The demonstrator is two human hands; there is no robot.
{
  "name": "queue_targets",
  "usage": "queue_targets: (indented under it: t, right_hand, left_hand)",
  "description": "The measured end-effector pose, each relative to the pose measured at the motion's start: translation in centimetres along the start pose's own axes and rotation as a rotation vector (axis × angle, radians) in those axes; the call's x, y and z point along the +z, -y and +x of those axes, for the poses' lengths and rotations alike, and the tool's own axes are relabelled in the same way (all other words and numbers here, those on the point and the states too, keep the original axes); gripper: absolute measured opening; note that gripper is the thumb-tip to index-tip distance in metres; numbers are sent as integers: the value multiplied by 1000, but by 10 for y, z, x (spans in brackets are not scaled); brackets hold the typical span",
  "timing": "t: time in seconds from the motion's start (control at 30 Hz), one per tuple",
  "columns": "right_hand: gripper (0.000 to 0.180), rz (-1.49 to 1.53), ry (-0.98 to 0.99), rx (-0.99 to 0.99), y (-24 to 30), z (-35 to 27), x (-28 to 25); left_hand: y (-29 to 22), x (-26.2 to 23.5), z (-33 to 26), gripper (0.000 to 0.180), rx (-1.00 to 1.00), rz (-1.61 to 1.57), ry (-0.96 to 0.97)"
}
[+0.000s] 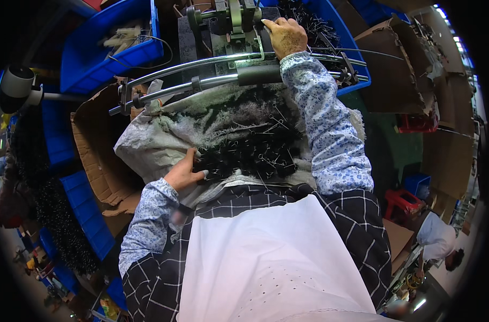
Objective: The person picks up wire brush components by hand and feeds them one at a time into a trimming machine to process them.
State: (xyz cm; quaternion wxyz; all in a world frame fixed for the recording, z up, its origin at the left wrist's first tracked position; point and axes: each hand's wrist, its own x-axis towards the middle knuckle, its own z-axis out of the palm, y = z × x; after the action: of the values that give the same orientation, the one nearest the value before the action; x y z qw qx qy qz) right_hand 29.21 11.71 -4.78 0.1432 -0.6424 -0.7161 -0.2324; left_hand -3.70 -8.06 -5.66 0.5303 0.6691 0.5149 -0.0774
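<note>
Sackcloth, grey and coarsely woven (158,145), lies crumpled across the lap, its open mouth rolled back around a heap of small black metal clips (255,153), thin and wiry, tangled into a bristly mass. We see the left hand (184,173) at the near left edge of that heap, fingers curled together into the clips; whether it actually pinches any, we cannot tell. The sleeve above it is soft cotton with a tiny blue floral print.

Further away, the right hand (285,36) rests on the steel machine (228,24), fingers bent and closed down over the dark block beside an upright metal post; what sits under the fingertips is hidden. Two curved, polished metal bars (201,72) run across between the machine and the sack, one sleeved in a dark tube.

Around these we note a torn brown cardboard box (96,155) at the left, rigid blue plastic bins (113,51) beyond it, and a white apron (260,257) over a black checked garment.
</note>
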Motion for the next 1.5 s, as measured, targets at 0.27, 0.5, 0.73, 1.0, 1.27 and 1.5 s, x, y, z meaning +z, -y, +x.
queue_targets:
  t: [0.27, 0.5, 0.73, 1.0, 1.27, 1.5]
  right_hand:
    - [19, 34, 26, 71, 0, -2, -3]
    - [20, 88, 44, 54, 1, 1, -1]
    - [27, 175, 180, 44, -3, 1, 4]
    - [38, 17, 349, 87, -1, 8, -1]
    - [36, 116, 330, 193, 9, 1, -5]
    - [17, 130, 260, 152, 56, 13, -1]
  left_hand:
    - [-9, -29, 0, 43, 143, 40, -96]
    - [-16, -45, 4, 34, 274, 117, -186]
    - [-51, -79, -13, 25, 134, 123, -123]
    - [-51, -88, -9, 27, 377, 182, -321]
    - [-64, -82, -1, 25, 450, -161, -414]
    - [-83, -85, 5, 31, 580, -120, -388]
